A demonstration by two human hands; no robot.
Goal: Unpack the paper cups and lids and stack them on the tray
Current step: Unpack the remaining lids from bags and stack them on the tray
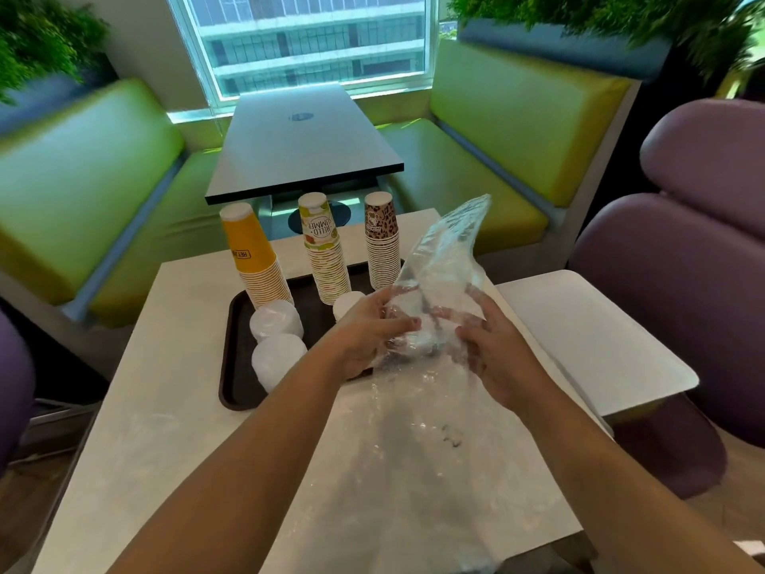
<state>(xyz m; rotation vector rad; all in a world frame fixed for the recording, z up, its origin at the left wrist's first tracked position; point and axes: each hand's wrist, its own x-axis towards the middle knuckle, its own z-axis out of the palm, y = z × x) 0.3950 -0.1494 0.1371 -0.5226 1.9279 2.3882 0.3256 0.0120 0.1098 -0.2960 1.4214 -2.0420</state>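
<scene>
A dark brown tray [234,358] lies on the white table. Three upside-down cup stacks stand along its far side: yellow [253,258], a "Hello Summer" print [325,250] and a leopard print [381,242]. Two stacks of white lids [276,320] [276,362] lie at the tray's left, and a third white stack [345,303] peeks out behind my left hand. My left hand [368,333] and my right hand [494,358] both grip a clear plastic bag [443,258] that rises above the tray's right side. Whether anything is inside the bag is unclear.
More clear plastic wrap [414,457] lies spread over the near table. A second white table [588,337] stands to the right, purple chairs [679,283] beyond it. Green benches [78,188] and a dark table [298,147] stand behind.
</scene>
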